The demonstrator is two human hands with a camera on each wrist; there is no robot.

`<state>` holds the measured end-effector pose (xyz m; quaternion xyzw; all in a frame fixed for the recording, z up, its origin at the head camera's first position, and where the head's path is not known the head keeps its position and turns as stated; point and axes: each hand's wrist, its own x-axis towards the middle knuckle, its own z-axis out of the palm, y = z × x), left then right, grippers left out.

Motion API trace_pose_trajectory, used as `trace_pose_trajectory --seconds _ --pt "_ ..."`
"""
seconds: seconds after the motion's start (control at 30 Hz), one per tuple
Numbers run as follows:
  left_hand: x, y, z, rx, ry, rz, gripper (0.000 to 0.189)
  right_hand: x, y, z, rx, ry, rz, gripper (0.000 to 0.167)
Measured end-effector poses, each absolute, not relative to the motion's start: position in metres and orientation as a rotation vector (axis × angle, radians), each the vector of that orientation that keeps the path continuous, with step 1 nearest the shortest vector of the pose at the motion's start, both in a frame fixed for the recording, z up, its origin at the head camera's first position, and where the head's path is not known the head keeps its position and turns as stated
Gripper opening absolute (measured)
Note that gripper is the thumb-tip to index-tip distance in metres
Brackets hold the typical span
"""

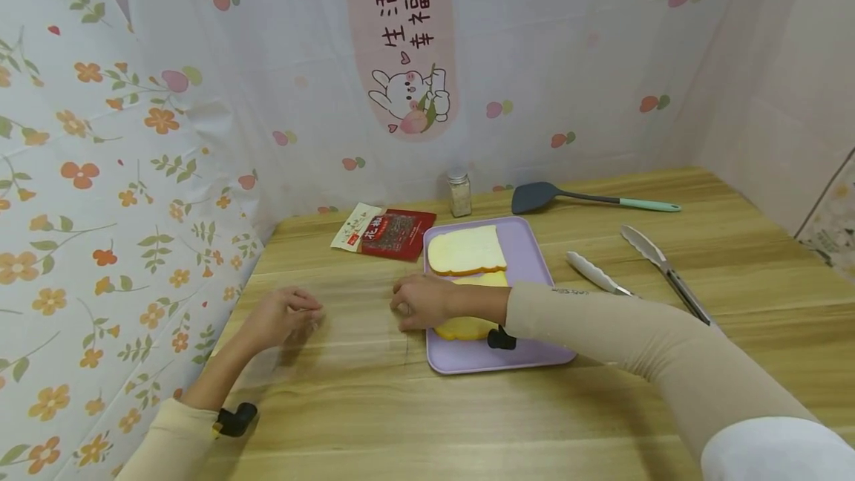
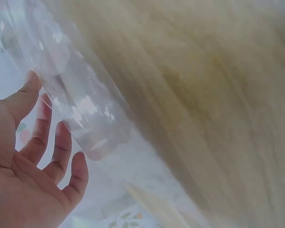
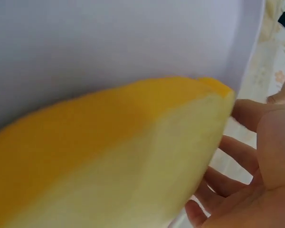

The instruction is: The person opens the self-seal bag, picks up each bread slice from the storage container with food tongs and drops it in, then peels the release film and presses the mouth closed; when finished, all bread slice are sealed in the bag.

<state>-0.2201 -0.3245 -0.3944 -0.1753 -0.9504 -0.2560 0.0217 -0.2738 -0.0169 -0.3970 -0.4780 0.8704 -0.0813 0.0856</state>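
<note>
At the left of the head view, my left hand (image 1: 283, 318) pinches the edge of a clear plastic film (image 2: 92, 114) between thumb and fingertips. The film is barely visible from above. My right hand (image 1: 422, 303) is at the left edge of the lilac tray (image 1: 501, 362), thumb and fingers curled together in a pinch; the film there is hard to make out. Under my right wrist lies a yellow-edged bread slice (image 3: 133, 156), partly hidden by the arm. Behind it on the tray lies a paler slice of bread (image 1: 467, 249).
Behind the tray are a red spice packet (image 1: 394, 234) and a small glass shaker (image 1: 459, 195). A dark spatula (image 1: 534, 197) with a mint handle lies at the back right. Metal tongs (image 1: 668, 273) rest right of the tray, partly behind my right arm. Patterned curtains (image 1: 568, 58) enclose the table.
</note>
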Motion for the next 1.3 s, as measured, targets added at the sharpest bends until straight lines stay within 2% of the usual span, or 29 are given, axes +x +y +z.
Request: trace_pose_trajectory --seconds 0.9,1.3 --pt "-0.216 -0.337 -0.388 -0.649 -2.718 -0.913 0.011 -0.268 -0.02 -0.398 -1.34 2.633 -0.141 0.065" --pt "-0.216 -0.342 -0.385 -0.557 -2.79 -1.008 0.016 -0.271 -0.02 -0.4 -1.297 2.633 -0.236 0.077"
